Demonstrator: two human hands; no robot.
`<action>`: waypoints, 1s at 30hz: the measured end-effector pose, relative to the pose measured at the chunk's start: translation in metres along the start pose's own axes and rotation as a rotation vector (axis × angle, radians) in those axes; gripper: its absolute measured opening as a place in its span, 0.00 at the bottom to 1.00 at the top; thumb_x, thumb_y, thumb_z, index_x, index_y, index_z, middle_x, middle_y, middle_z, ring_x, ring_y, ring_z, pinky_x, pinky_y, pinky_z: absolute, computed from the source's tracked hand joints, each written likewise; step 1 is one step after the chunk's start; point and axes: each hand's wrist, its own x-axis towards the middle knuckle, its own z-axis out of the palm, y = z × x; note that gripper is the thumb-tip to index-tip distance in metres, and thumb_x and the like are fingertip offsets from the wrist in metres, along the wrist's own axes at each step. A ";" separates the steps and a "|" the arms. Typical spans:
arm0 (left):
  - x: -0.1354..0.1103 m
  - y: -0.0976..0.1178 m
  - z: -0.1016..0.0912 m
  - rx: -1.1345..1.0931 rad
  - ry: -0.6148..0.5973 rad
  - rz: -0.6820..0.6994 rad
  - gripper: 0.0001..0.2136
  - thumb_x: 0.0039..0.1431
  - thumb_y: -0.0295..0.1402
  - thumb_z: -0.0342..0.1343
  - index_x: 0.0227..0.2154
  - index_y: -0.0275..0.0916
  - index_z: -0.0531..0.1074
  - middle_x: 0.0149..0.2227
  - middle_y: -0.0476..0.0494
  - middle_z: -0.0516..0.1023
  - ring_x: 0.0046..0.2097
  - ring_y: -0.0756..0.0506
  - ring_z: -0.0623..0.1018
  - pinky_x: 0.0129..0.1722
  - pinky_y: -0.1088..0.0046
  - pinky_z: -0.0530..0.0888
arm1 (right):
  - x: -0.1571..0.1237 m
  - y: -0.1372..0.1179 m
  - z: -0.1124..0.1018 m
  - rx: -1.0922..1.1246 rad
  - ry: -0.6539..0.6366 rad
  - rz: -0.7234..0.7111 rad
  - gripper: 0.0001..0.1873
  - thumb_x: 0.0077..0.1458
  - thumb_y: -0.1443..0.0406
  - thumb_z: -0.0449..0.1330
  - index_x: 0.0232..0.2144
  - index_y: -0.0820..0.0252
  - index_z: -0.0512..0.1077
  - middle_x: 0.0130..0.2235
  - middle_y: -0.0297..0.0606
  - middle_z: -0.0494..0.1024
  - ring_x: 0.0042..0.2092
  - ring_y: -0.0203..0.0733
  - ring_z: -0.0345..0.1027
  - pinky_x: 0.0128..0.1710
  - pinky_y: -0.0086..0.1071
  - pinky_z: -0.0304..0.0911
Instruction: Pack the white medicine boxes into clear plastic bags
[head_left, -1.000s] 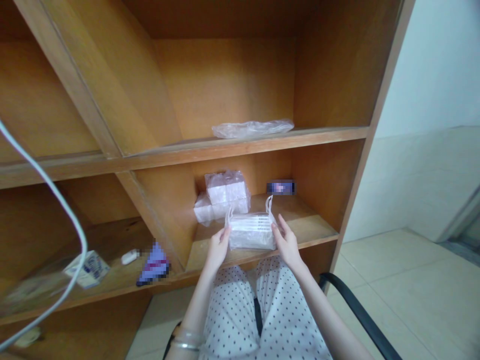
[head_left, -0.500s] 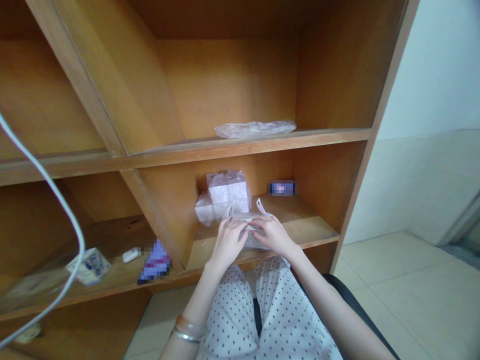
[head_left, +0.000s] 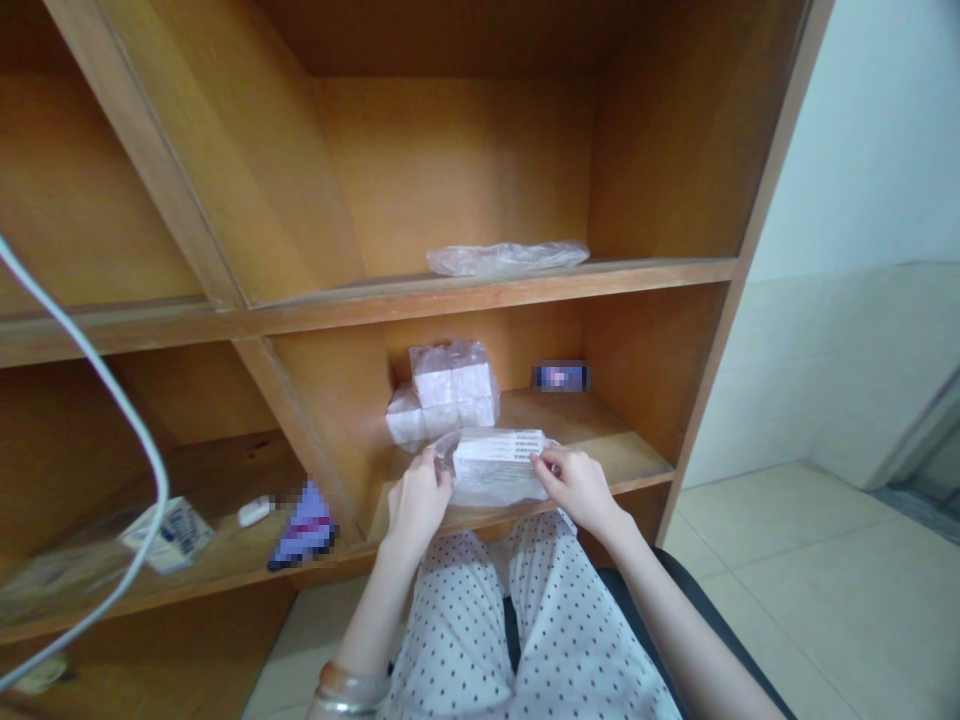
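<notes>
A clear plastic bag (head_left: 495,488) lies at the front edge of the lower shelf, its mouth spread wide. Inside it is a stack of flat white boxes (head_left: 487,447) with dark print along one end. My left hand (head_left: 418,495) is closed on the bag's left edge. On the opposite side, the fingers of my right hand (head_left: 577,485) pinch the bag's right edge beside the printed end. Just behind the bag stand several white boxes wrapped in clear plastic (head_left: 454,385), stacked in two layers.
A crumpled clear plastic bag (head_left: 508,259) lies on the shelf above. A blurred purple box (head_left: 561,377) sits at the back right. In the left compartment are a white-and-blue carton (head_left: 171,535), a small white object (head_left: 256,512) and a blurred purple packet (head_left: 306,528). A white cable (head_left: 112,385) hangs at left.
My hands have moved apart, left hand to the left and right hand to the right. The bag's mouth has been pulled open, and the white boxes inside now show.
</notes>
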 end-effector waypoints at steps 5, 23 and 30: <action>0.018 -0.030 0.032 -0.463 -0.142 0.029 0.28 0.46 0.31 0.57 0.54 0.36 0.62 0.47 0.33 0.74 0.47 0.38 0.75 0.48 0.59 0.68 | 0.003 0.014 0.005 -0.043 -0.071 0.176 0.22 0.59 0.54 0.47 0.19 0.57 0.67 0.26 0.39 0.74 0.31 0.43 0.67 0.27 0.31 0.46; 0.074 -0.015 0.074 -0.871 0.015 0.067 0.03 0.50 0.27 0.48 0.28 0.40 0.65 0.31 0.50 0.72 0.38 0.48 0.73 0.45 0.71 0.68 | 0.069 0.062 0.040 0.476 0.158 0.278 0.15 0.52 0.58 0.52 0.32 0.62 0.72 0.38 0.44 0.77 0.40 0.43 0.69 0.40 0.32 0.59; 0.079 -0.018 0.091 -0.870 0.045 0.008 0.11 0.57 0.36 0.48 0.39 0.41 0.72 0.43 0.44 0.76 0.48 0.45 0.73 0.53 0.65 0.64 | 0.080 0.074 0.052 0.726 0.036 0.363 0.22 0.49 0.52 0.49 0.25 0.64 0.71 0.27 0.42 0.76 0.28 0.41 0.66 0.27 0.30 0.58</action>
